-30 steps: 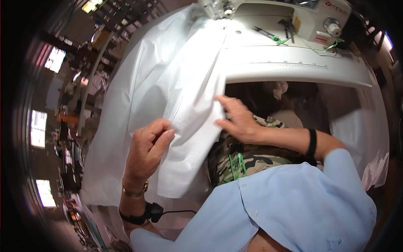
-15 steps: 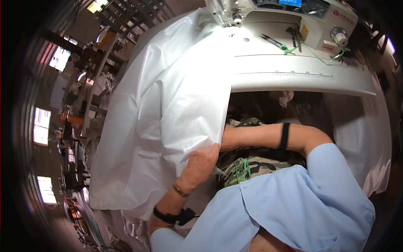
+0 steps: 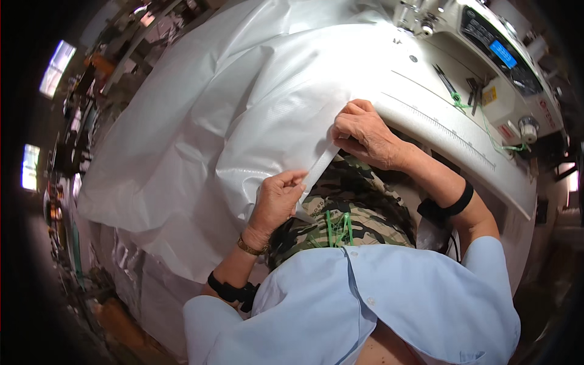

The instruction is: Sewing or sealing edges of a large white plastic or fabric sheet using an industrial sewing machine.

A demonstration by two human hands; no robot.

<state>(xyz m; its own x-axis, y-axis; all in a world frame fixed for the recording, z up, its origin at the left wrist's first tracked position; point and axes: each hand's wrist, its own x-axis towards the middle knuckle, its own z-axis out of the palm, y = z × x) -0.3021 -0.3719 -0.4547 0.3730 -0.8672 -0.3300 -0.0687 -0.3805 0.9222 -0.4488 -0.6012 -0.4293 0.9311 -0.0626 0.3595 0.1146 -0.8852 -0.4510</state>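
Observation:
A large sheet of white woven plastic fabric (image 3: 182, 146) drapes over the sewing machine's bed and down across my lap. My left hand (image 3: 277, 201) pinches its near edge low down, thumb against fingers. Farther up the same edge, my right hand (image 3: 365, 134) grips the fabric with curled fingers, close to the front of the machine bed. Between the two hands the edge runs as a narrow straight strip, apparently folded. The sewing machine (image 3: 420, 21) has its needle area lit at the top, where the far part of the fabric lies beside it.
Thread snips (image 3: 447, 82) with green thread and a small dark metal tool (image 3: 472, 91) lie on the machine bed. A ruler scale (image 3: 450, 131) runs along its front edge. Green threads (image 3: 339, 228) hang over my camouflage trousers. Cluttered shelving stands at far left.
My right hand has come up from beneath the fabric and now grips its edge nearer the machine. My left hand still holds the edge lower down. The view has turned.

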